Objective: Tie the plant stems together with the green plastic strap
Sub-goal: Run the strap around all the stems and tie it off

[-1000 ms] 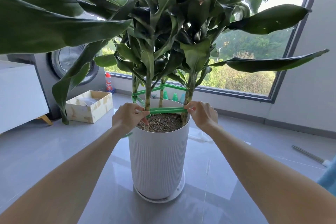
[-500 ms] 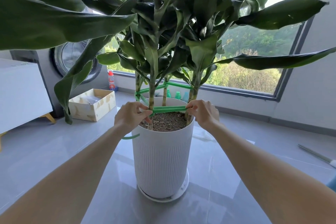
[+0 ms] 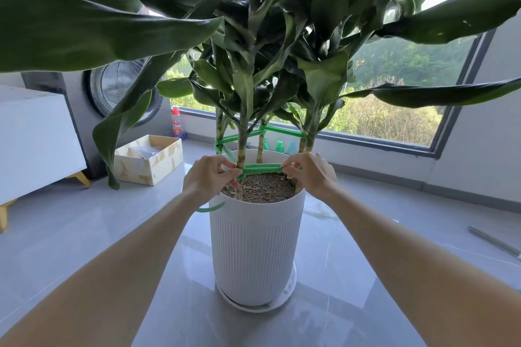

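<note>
A tall leafy plant with several stems (image 3: 243, 146) grows from soil in a ribbed white pot (image 3: 255, 248). A green plastic strap (image 3: 262, 168) runs around the stems just above the soil, with a higher loop behind. My left hand (image 3: 207, 177) pinches the strap beside the front left stem. My right hand (image 3: 308, 173) pinches the strap's other end by the right stem. A loose green tail (image 3: 210, 208) hangs under my left wrist.
A white saucer (image 3: 287, 294) sits under the pot on the grey tiled floor. A cardboard box (image 3: 149, 159), a washing machine (image 3: 112, 96) and a white cabinet (image 3: 36, 141) stand to the left. Bottles line the window sill. A metal rod (image 3: 494, 241) lies at right.
Both hands have stayed on the strap, their fingers shifting a little closer to the stems. The view has moved nearer and slightly right; the plant has not moved.
</note>
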A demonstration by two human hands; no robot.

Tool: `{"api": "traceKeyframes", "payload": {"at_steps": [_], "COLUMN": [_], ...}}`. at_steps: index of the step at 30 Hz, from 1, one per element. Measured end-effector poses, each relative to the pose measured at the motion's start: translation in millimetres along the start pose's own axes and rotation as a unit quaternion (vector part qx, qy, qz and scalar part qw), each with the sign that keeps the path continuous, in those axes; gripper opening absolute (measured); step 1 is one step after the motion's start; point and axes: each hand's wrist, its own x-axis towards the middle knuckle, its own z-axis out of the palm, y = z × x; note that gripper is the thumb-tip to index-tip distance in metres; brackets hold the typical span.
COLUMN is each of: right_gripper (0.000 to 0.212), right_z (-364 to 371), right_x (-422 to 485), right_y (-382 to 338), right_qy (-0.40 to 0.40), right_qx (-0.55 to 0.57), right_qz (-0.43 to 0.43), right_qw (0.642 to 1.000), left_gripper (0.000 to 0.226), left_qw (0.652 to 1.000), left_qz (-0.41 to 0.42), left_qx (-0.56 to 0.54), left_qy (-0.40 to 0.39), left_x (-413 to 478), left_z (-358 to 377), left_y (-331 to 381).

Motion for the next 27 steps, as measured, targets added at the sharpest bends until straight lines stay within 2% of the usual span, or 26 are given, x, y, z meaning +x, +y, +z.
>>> {"api": "traceKeyframes", "payload": {"at_steps": [6,19,24,27], "right_gripper": [0.015,0.020,0.021,0.020], "right_z": [11.8,17.4,19.1,23.0], "right_x": [4.7,0.1,1.0,1.8], "right_y": [-32.3,-62.4,-58.3,-55.0], "right_qy": [-0.010,-0.023,-0.018,-0.005], "right_qx": [0.007,0.026,0.028,0.046], "right_qz": [-0.043,-0.081,-0.089,-0.079], "right_qw": [0.999,0.996,0.995,0.996], "left_gripper": [0.012,0.017,0.016,0.018], "left_qw": [1.000,1.000,0.989,0.980], "left_qz": [0.008,0.022,0.093,0.089], "left_qx": [0.005,0.007,0.108,0.161], "left_qy": [-0.004,-0.010,0.044,0.071], "left_x": [-2.0,3.4,8.4,9.0], "left_z": [-4.0,-8.0,-9.0,-7.2], "left_y": [-3.8,-14.0,-16.6,-13.5]}}
